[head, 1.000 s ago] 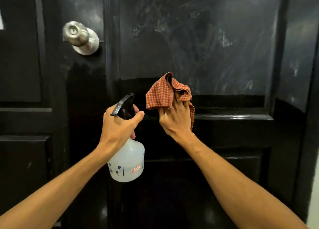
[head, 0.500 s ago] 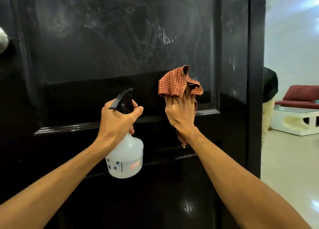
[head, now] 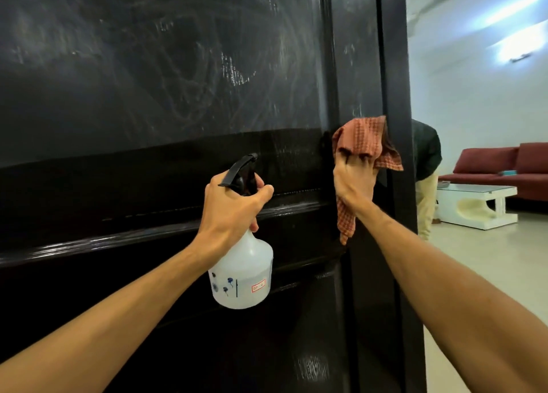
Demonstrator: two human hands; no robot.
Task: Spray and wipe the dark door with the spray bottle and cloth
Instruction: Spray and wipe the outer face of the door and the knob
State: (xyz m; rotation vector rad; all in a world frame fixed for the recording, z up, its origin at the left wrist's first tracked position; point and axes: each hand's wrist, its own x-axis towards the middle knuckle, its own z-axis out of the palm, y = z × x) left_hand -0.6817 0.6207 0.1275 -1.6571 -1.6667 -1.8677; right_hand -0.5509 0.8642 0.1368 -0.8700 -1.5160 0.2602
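Note:
The dark door (head: 148,96) fills most of the view; its upper panel is dull with pale smears, while the band below looks wet and glossy. My left hand (head: 229,207) grips the neck of a white spray bottle (head: 241,277) with a black trigger head, held just in front of the door. My right hand (head: 353,179) presses a red-orange checked cloth (head: 360,139) against the door's right stile, close to the door's edge. A tail of the cloth hangs below my wrist.
Past the door's right edge lies a room with a pale floor (head: 489,259). A person (head: 425,167) bends over there, beside a white low table (head: 477,205) and a dark red sofa (head: 504,164).
My right hand has slid the cloth rightward across the door to its right stile. The view has swung right, so the silver knob has left the frame and the room beyond shows.

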